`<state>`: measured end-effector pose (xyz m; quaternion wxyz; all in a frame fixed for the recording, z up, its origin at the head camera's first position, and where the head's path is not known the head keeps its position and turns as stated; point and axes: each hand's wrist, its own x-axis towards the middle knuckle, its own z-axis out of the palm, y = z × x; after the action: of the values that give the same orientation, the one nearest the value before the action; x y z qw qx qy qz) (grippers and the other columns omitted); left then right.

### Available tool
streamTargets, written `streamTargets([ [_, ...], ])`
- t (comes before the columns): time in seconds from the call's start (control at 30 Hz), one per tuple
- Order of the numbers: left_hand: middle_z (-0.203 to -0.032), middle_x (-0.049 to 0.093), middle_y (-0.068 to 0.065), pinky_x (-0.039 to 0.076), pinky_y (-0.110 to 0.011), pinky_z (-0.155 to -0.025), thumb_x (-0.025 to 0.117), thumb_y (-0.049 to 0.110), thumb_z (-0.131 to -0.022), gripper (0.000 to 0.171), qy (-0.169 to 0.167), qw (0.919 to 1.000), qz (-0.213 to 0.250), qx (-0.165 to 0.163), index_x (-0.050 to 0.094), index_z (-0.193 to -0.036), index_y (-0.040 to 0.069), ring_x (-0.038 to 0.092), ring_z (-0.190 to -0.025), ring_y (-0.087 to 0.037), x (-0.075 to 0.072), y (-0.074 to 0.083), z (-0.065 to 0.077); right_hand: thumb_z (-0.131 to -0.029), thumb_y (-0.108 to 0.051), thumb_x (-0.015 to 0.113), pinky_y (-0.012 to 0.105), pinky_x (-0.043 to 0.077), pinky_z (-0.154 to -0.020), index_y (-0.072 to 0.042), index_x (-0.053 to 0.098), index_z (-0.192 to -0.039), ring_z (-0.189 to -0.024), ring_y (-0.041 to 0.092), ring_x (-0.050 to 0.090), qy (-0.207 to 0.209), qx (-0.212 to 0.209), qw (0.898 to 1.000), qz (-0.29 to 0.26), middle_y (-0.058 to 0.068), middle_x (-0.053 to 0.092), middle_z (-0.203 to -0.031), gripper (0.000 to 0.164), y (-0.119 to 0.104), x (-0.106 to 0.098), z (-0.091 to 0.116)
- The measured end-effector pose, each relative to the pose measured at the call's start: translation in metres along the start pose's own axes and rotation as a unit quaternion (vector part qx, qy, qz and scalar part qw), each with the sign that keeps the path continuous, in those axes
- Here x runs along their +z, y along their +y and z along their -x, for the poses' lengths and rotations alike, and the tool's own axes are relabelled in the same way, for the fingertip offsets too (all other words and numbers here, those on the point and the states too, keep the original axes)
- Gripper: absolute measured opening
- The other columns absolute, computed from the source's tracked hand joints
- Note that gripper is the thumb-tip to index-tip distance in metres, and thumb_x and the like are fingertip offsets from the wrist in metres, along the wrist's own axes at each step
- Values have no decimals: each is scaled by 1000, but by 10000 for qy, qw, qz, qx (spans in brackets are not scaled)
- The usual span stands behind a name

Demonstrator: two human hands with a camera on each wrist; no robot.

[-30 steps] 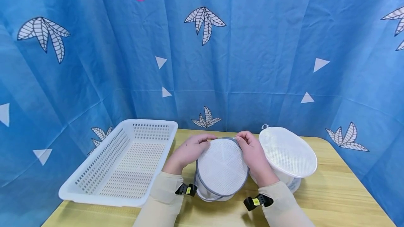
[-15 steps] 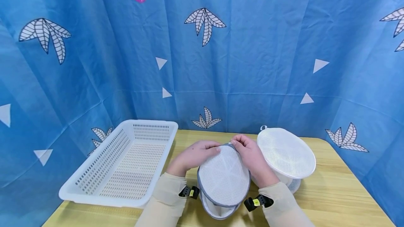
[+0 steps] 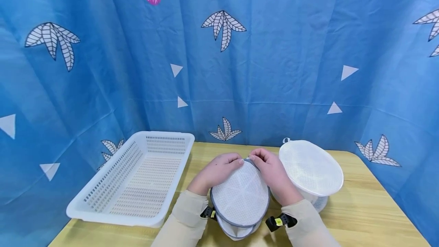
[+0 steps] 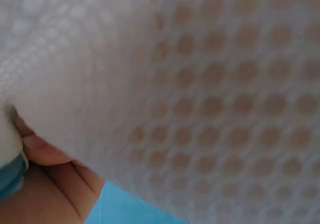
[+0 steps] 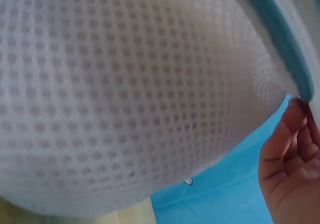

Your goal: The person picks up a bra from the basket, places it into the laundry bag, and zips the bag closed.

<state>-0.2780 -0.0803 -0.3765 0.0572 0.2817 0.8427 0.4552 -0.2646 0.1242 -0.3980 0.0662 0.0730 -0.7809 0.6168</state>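
A round white mesh laundry bag [image 3: 241, 197] with grey trim stands tilted between the hands in the head view. My left hand [image 3: 219, 170] pinches its upper left edge, thumb on the near face. At the top of the trim, my right hand [image 3: 272, 172] pinches the edge between thumb and fingers. White mesh covers most of the left wrist view, with some left fingers [image 4: 47, 151] at its edge. In the right wrist view, the right fingertips [image 5: 295, 116] grip the end of the trim, which looks blue there. A second grey-trimmed rim shows below the front face.
To the right stands another white mesh laundry bag [image 3: 312, 167] with white trim and a small loop, partly behind the right forearm. A white perforated plastic basket [image 3: 171, 197] sits on the left of the wooden table [image 3: 370, 216]. A blue patterned curtain [image 3: 274, 56] hangs behind.
The left hand has moved right along the bag's edge, closer to the right hand. The bag's top has dropped slightly, and its lower rim shows more beneath the front face.
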Motion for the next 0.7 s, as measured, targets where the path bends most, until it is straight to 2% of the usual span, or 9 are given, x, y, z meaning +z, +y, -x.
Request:
streamTargets([
  [0.17,-76,56,-1,46,-34,-65,51,36,-107,33,110,9998,144,-108,63,-83,15,55,-71,-17,0,-1,0,-103,-18,62,30,50,-74,-7,67,-103,-88,26,58,-183,-281,9994,76,9,65,-98,12,0,-2,1],
  [0.33,-72,51,-1,45,-34,-63,52,38,-106,40,189,9993,267,-193,56,-75,12,52,-67,-16,-2,-2,1,-102,-19,62,30,51,-74,-8,68,-102,-87,26,59,-257,-436,9986,178,8,65,-97,12,3,-3,0],
  [0.53,-76,57,-1,48,-36,-64,50,45,-105,40,508,9974,239,-455,63,-80,16,57,-71,-18,-12,-9,3,-102,-23,63,34,51,-74,-10,69,-101,-85,26,60,-202,-501,9977,404,7,66,-94,14,2,-7,-1],
  [0.63,-78,59,-4,51,-37,-66,48,46,-106,41,747,9943,449,-610,66,-86,14,59,-72,-20,-17,-10,4,-103,-24,61,35,50,-76,-10,68,-103,-87,26,58,-83,-473,9981,375,8,64,-94,16,1,-8,0],
  [0.7,-84,63,-4,51,-37,-71,46,45,-107,40,941,9912,644,-670,69,-96,15,60,-77,-20,-20,-9,5,-104,-23,59,35,49,-78,-9,67,-104,-89,27,57,37,-444,9987,249,9,63,-94,16,1,-9,0],
])
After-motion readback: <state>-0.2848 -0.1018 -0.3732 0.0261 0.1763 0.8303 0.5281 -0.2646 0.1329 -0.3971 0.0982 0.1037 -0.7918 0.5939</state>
